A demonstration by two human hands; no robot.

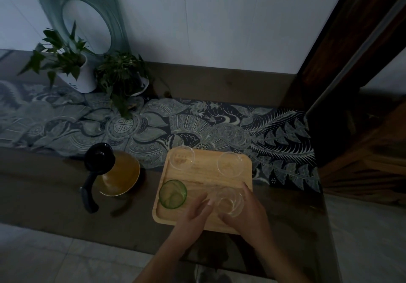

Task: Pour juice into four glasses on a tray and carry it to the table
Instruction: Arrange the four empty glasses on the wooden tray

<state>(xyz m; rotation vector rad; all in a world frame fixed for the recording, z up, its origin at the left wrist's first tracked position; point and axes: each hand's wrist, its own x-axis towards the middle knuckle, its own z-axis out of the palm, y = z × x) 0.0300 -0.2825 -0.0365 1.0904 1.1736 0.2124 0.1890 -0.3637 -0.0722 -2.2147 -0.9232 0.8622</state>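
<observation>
A wooden tray [206, 173] lies on a dark counter. Two clear glasses stand at its far side, one at the left [182, 158] and one at the right [230, 164]. A green glass [173, 194] stands at the near left. At the near right, my right hand [248, 212] curls round a clear glass [229, 201]. My left hand [195, 211] has straight fingers that touch this glass from the left. A glass jug of orange juice [119, 173] with a black lid and handle stands left of the tray.
A patterned blue cloth runner [219, 126] lies behind the tray. Two potted plants [72, 67] [125, 78] stand at the back left by a wall plaque. A dark wooden frame [351, 63] rises at the right. Pale floor tiles show below the counter edge.
</observation>
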